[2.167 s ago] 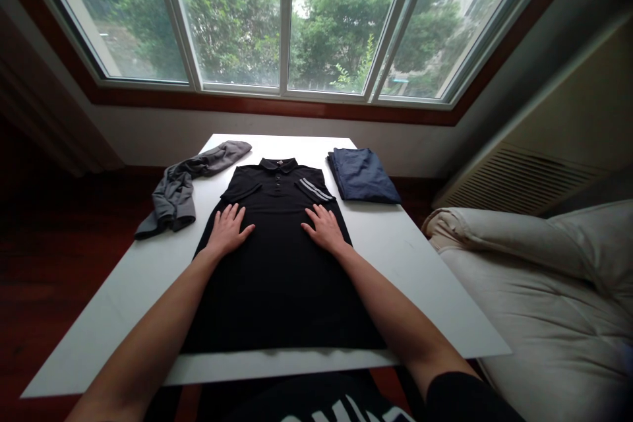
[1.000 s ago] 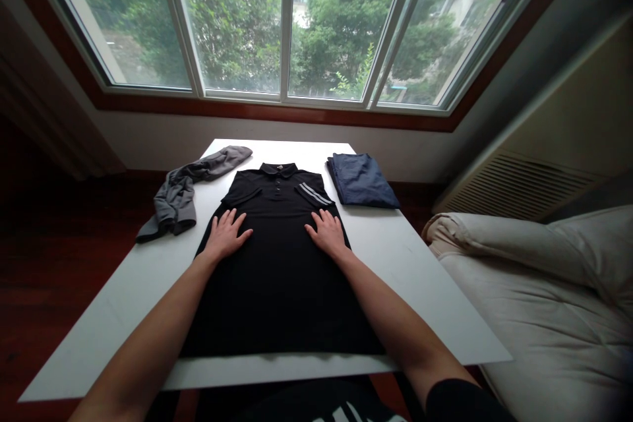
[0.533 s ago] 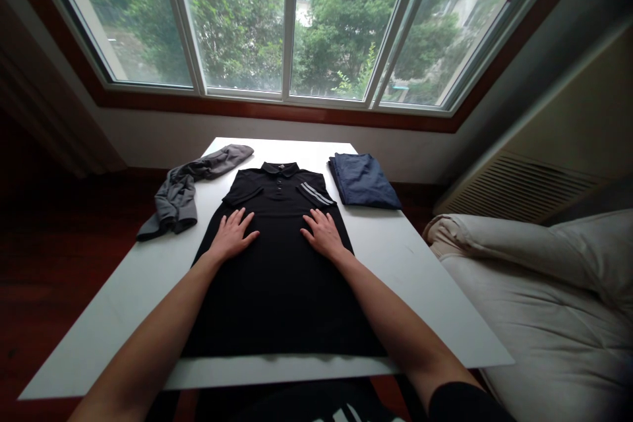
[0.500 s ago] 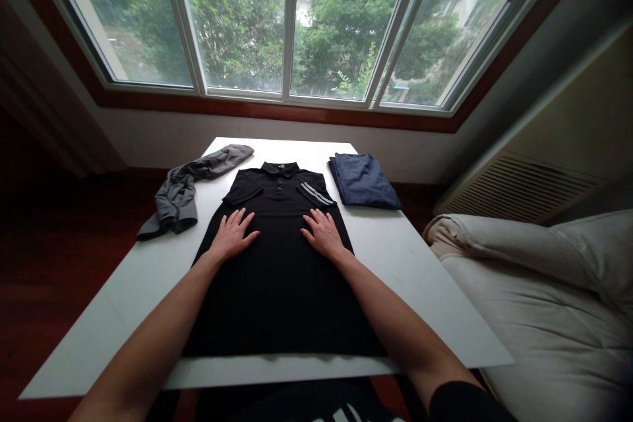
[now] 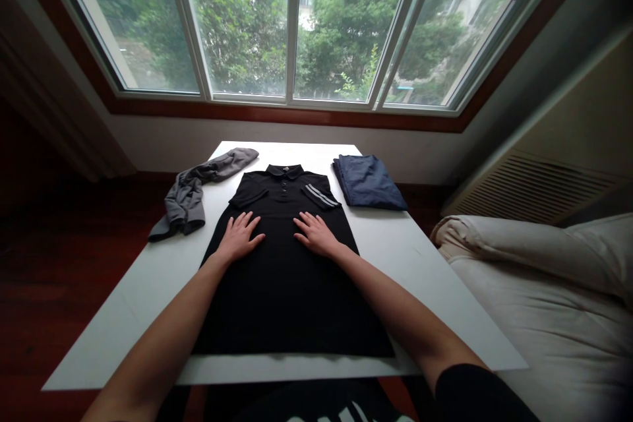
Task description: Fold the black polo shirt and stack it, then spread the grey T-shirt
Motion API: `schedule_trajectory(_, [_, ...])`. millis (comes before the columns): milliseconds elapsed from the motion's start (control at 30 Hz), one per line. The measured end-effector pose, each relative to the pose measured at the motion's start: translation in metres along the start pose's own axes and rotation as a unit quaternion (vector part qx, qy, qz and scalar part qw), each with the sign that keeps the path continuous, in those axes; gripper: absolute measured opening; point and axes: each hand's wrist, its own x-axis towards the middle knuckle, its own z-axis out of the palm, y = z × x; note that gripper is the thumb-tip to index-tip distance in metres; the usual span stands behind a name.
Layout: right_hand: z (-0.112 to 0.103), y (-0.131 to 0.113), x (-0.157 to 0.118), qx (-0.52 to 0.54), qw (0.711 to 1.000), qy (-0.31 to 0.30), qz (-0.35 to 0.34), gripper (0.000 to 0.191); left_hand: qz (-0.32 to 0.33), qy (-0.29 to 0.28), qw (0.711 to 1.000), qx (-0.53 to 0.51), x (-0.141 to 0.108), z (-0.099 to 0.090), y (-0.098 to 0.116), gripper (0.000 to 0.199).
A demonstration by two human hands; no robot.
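Note:
A black polo shirt (image 5: 291, 297) lies flat on the white table (image 5: 420, 277), its collar toward the window and its hem near the front edge. Both short sleeves are folded inward over the chest, and the right one shows two pale stripes. My left hand (image 5: 240, 236) rests on the left part of the shirt, fingers spread and palm down. On the right part lies my right hand (image 5: 315, 233), also flat with its fingers apart. Neither hand grips the cloth.
A crumpled grey garment (image 5: 185, 201) lies at the table's left edge, partly over it. Folded dark blue cloth (image 5: 370, 182) sits at the back right. Beyond the right edge stands a beige sofa (image 5: 534, 290). A window (image 5: 291, 26) is behind the table.
My right hand has slid a little inward across the shirt, toward my left hand. The whole view has shifted slightly; the garments lie as before.

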Motion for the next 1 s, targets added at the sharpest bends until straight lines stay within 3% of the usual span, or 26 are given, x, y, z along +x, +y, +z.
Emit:
schedule_trajectory(167, [-0.001, 0.03, -0.005, 0.012, 0.996, 0.086, 0.017, 0.045, 0.114, 0.017, 0.993, 0.019, -0.005, -0.016, 0.034, 0.056])
schedule_trajectory(333, [-0.009, 0.089, 0.008, 0.025, 0.977, 0.191, 0.096, 0.031, 0.282, -0.034, 0.959, -0.016, -0.028, -0.024, 0.115, 0.054])
schedule_trajectory(433, [-0.017, 0.126, 0.023, 0.032, 0.971, 0.2, 0.126, 0.029, 0.388, -0.045, 0.92, -0.037, -0.055, -0.023, 0.167, 0.059])
schedule_trajectory(567, [-0.028, 0.163, 0.051, 0.058, 0.969, 0.159, 0.178, 0.032, 0.522, -0.039, 0.85, -0.054, -0.079, -0.023, 0.22, 0.055])
schedule_trajectory(667, [-0.032, 0.183, 0.074, 0.095, 0.962, 0.123, 0.224, 0.037, 0.546, -0.052, 0.834, -0.061, -0.075, -0.024, 0.249, 0.051])
schedule_trajectory(867, [-0.025, 0.205, 0.117, 0.132, 0.951, 0.115, 0.255, 0.035, 0.534, -0.1, 0.837, -0.066, -0.059, -0.024, 0.291, 0.044])
schedule_trajectory(1000, [-0.02, 0.215, 0.138, 0.152, 0.949, 0.102, 0.258, 0.055, 0.534, -0.126, 0.834, -0.055, -0.063, -0.021, 0.309, 0.023])
